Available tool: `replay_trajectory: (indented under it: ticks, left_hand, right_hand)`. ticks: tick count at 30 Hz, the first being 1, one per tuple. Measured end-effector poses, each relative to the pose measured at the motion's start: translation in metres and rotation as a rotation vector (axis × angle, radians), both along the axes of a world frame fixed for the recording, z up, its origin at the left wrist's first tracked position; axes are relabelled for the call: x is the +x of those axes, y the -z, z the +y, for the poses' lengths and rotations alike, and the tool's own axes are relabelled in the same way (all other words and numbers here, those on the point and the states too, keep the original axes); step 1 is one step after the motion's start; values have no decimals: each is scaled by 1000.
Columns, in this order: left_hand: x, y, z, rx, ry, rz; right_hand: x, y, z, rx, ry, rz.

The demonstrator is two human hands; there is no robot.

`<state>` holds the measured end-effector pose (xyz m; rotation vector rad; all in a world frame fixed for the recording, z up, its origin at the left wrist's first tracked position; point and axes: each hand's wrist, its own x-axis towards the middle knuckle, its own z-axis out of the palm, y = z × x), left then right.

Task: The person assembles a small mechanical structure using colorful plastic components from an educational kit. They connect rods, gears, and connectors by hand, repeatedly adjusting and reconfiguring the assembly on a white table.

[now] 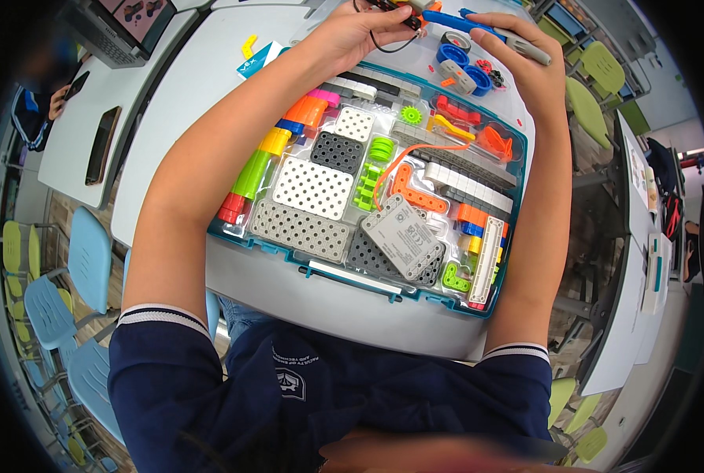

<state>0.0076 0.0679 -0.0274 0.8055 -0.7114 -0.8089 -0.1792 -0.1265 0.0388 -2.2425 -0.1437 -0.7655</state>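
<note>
Near the top edge, my left hand (345, 38) is closed around a small black part (399, 11) with a thin black cable (391, 47) looping below it. My right hand (537, 67) grips a long blue-and-grey stick-like piece (462, 24), whose blue end points toward the left hand. Just below that piece sit blue wheels (452, 54) and a grey tyre (456, 39). Under both forearms spreads an open teal case (308, 264) of plastic building parts. On its front part lies a tilted grey battery-like block (403, 236), next to an orange cable (415, 147).
The case holds white perforated plates (312, 188), a green gear (411, 116) and orange angle pieces (419, 193). A laptop (119, 35) and a phone (103, 146) rest on the left table. Another person's hand (58, 102) holds a phone there. Blue chairs (90, 252) stand at left.
</note>
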Motion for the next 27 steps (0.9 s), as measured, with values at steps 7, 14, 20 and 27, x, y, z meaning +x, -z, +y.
replay_trajectory:
  ticks: [7, 14, 20, 27]
  left_hand:
    - [-7, -6, 4, 55, -101, -49]
    - [-1, -2, 1, 8, -103, -77]
    - [4, 5, -3, -58, -111, -106]
    - [6, 9, -4, -44, -121, -108]
  right_hand:
    - [6, -2, -4, -240, -158, -85]
    - [3, -2, -5, -314, -158, -94]
    - [6, -5, -13, -359, -171, -118]
    - [8, -3, -11, -371, -169, -142]
